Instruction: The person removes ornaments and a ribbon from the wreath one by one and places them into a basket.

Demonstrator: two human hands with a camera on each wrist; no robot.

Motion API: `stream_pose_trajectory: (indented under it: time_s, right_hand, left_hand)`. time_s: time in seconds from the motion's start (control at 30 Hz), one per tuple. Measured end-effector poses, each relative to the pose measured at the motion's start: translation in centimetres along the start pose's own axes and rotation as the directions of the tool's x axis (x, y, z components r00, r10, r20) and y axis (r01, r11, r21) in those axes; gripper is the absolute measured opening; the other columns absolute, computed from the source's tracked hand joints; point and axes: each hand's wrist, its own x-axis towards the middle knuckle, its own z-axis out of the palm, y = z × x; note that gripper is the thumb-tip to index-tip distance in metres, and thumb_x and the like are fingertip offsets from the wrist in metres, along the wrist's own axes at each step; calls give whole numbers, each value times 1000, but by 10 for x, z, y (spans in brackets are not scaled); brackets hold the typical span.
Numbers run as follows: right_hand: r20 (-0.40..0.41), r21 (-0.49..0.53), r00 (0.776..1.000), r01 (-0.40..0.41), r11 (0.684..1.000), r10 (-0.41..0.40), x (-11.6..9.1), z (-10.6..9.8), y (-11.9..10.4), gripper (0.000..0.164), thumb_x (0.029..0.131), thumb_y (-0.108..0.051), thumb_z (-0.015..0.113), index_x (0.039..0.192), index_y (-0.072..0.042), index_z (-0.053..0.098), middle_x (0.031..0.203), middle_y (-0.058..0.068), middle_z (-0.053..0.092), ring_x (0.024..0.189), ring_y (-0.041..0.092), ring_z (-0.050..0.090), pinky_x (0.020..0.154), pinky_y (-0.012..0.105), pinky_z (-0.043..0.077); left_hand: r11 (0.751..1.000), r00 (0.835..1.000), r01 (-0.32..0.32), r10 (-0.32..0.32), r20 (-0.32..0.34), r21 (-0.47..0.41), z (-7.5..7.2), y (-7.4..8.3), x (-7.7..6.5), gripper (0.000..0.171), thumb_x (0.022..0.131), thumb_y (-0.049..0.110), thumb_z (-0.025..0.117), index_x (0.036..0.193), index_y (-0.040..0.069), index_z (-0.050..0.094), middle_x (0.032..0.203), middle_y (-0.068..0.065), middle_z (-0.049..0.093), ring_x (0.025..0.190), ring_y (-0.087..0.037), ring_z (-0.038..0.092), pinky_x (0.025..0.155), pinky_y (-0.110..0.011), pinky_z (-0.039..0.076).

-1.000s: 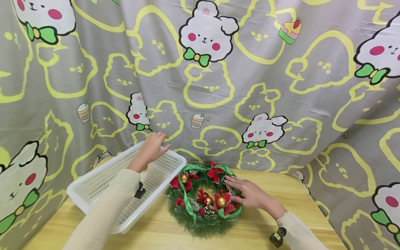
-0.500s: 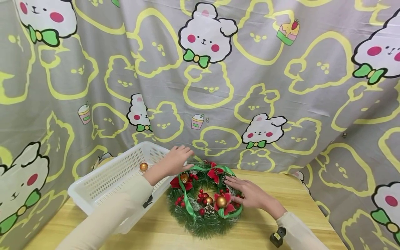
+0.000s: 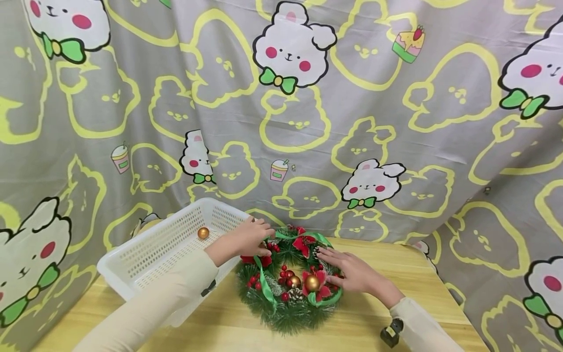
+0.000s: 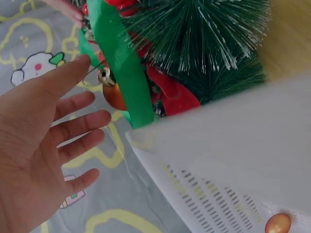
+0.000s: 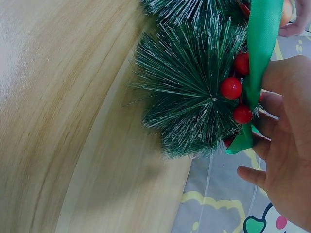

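A round green wreath [image 3: 288, 315] lies on the table, decked with red flowers, red berries, pine cones, gold baubles and a green ribbon [image 5: 262, 43]. My left hand [image 3: 248, 237] is over the wreath's left side, beside the basket's end. In the left wrist view its fingers are spread, with the thumb tip close to a metal-capped gold bauble [image 4: 113, 97] and nothing gripped. My right hand [image 3: 352, 271] rests on the wreath's right side with fingers extended; some fingertips go behind the ribbon in the right wrist view.
Left of the wreath stands a white perforated plastic basket [image 3: 110, 266], with one loose gold bauble [image 3: 203, 233] inside. A patterned grey curtain [image 3: 303, 122] hangs behind the wooden table [image 3: 422, 293].
My left hand has moved right, from above the basket to the wreath's left side, uncovering the bauble in the basket. The right hand and wreath have stayed put.
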Motion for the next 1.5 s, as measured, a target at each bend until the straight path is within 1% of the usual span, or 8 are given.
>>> stream_pose_trajectory:
  time_s: [0.13,0.3,0.5,0.67,0.8,0.93,1.13,1.5]
  right_hand:
    - [3,-7,1000,0,1000,0,1,0,1,63,102,-44,58,154,-9,45,163,13,38,147,40,40,111,64,37]
    - [-6,-11,1000,17,1000,-18,1,0,-1,63,103,-44,57,153,-8,46,161,16,40,145,42,42,109,65,39]
    - [9,-4,1000,7,1000,-7,2,-2,-2,64,103,-45,56,154,-8,45,162,15,39,146,42,41,110,65,38]
    - [12,-2,1000,5,1000,-5,2,-3,-2,64,103,-45,56,154,-8,45,162,15,39,146,42,40,110,65,38]
    - [3,-6,1000,10,1000,-10,2,-2,-1,63,103,-45,57,153,-8,46,162,15,39,146,42,41,110,65,38]
    - [-17,-10,1000,20,1000,-20,1,-1,-1,63,103,-44,58,153,-7,47,161,16,40,145,42,43,108,65,40]
    - [-20,-6,1000,21,1000,-21,1,0,-1,63,103,-43,58,153,-7,47,161,16,41,145,43,42,108,66,40]
    - [0,-8,1000,9,1000,-9,2,-2,-1,64,102,-45,57,153,-7,47,161,16,40,145,42,42,110,64,39]
  left_hand:
    - [999,998,0,-3,63,48,1,5,1,41,93,49,71,121,19,67,116,1,67,113,-22,57,97,-47,44]
    - [996,990,27,-39,138,88,3,8,2,43,93,52,70,121,20,65,120,2,66,119,-20,55,101,-46,43]
    - [990,981,57,-79,178,128,5,8,5,48,92,53,70,126,19,65,132,-1,64,129,-23,52,111,-51,40]
    - [983,976,61,-94,196,171,4,10,8,41,94,49,71,123,20,68,131,0,64,127,-22,52,108,-48,41]
    - [984,978,45,-79,192,173,3,13,10,21,94,42,72,98,21,73,120,1,65,116,-21,53,102,-46,42]
    - [988,984,30,-56,172,155,4,14,12,20,92,37,74,79,23,68,107,2,64,104,-19,51,94,-43,42]
    - [989,990,26,-46,137,144,8,13,13,23,90,37,76,76,24,64,94,5,60,91,-16,45,83,-36,36]
    - [995,997,22,-29,68,94,10,12,14,33,87,37,80,68,22,57,82,6,58,84,-17,48,77,-35,33]
